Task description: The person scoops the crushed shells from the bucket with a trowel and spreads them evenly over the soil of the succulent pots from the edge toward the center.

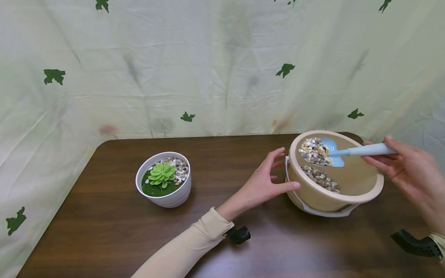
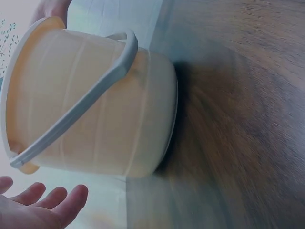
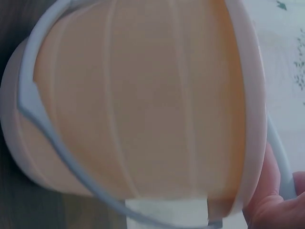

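My right hand (image 1: 413, 168) grips the handle of a light blue toy shovel (image 1: 373, 150). Its scoop, loaded with small mixed pebbles (image 1: 314, 151), is over the mouth of a beige bucket (image 1: 365, 197). More gravel (image 1: 321, 179) lies on the bucket's bottom, toward the left. Beside the bucket's left rim, my left hand (image 1: 257, 187) is held with fingers spread and nothing in it. In the left wrist view, those fingers (image 2: 71, 205) are next to the rim, near where the grey bail handle (image 2: 81, 112) joins. The right wrist view shows the shovel's handle (image 3: 281, 162) in my right hand beyond the rim.
At the left of the brown wooden table (image 1: 104, 216) stands a white ribbed pot (image 1: 175, 199) with a green succulent (image 1: 161, 174), green moss and pebbles. A pale curtain (image 1: 208, 69) with dark green leaf shapes hangs behind the table. Both wrists wear black devices (image 1: 239, 234).
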`<control>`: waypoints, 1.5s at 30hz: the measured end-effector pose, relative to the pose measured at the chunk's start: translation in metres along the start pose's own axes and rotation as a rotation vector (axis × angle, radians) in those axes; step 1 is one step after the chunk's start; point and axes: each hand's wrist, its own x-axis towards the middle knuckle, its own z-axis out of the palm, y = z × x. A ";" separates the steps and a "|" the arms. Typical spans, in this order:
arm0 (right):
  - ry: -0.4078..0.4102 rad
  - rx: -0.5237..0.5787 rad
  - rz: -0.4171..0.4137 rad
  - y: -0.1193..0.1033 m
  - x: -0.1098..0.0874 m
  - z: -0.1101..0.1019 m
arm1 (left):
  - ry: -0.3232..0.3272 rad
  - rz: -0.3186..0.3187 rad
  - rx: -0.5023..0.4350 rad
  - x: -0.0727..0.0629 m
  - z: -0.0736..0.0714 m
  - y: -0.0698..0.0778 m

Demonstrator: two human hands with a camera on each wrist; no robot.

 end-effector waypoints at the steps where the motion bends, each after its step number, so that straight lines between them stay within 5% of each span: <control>1: 0.001 0.008 0.008 0.001 0.000 0.002 | 0.003 -0.005 0.007 -0.002 -0.002 0.000; 20: -0.009 0.073 0.028 0.033 0.009 0.037 | 0.021 0.018 0.186 -0.055 -0.045 -0.003; 38: -0.060 0.016 0.055 0.062 0.017 0.072 | 0.093 -0.094 0.345 -0.121 -0.091 0.002; 45: -0.090 -0.060 0.018 0.071 0.017 0.089 | 0.118 -0.082 0.371 -0.144 -0.104 0.001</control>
